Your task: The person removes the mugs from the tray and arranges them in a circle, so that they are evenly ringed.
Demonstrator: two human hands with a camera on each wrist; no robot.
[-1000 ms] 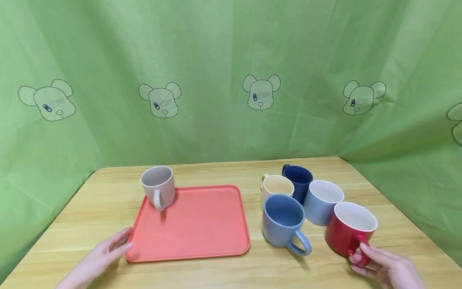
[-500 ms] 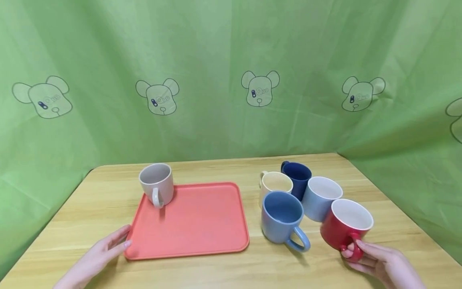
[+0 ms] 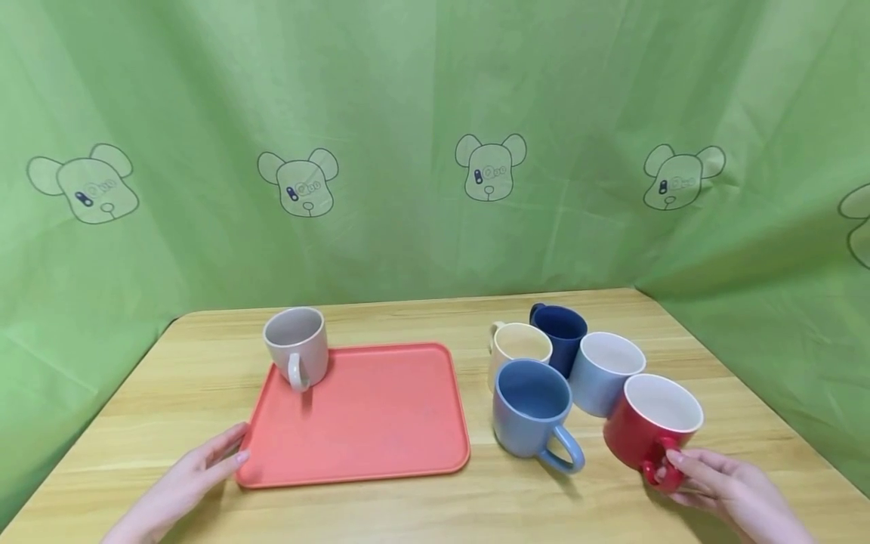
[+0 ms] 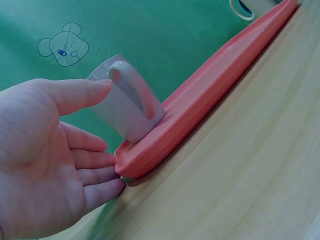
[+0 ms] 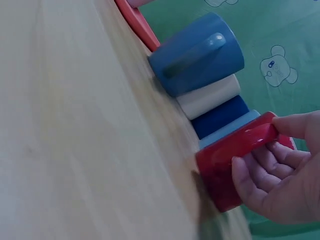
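In the head view, a red mug (image 3: 635,434) with a white inside stands upright at the right, its handle toward the near edge. My right hand (image 3: 723,483) holds that handle, thumb on top; the right wrist view shows the other fingers curled by it. Against the red mug's far side is a light blue mug (image 3: 598,385). My left hand (image 3: 186,483) has its fingertips at the near left corner of a coral-red tray (image 3: 381,431), and the left wrist view shows those fingers nearly straight. On the tray's far left corner stands a grey mug (image 3: 309,355), handle facing me.
A medium blue mug (image 3: 523,423) stands between tray and red mug, its handle pointing toward the near right. Behind it are a cream mug (image 3: 522,344) and a navy mug (image 3: 569,347), closely grouped. Green cloth (image 3: 435,249) with bear outlines hangs around the wooden table (image 3: 408,514).
The red mug has shifted slightly left, toward the light blue mug, with my right hand on its handle. The head view has tilted a little. My left hand stays at the tray corner.
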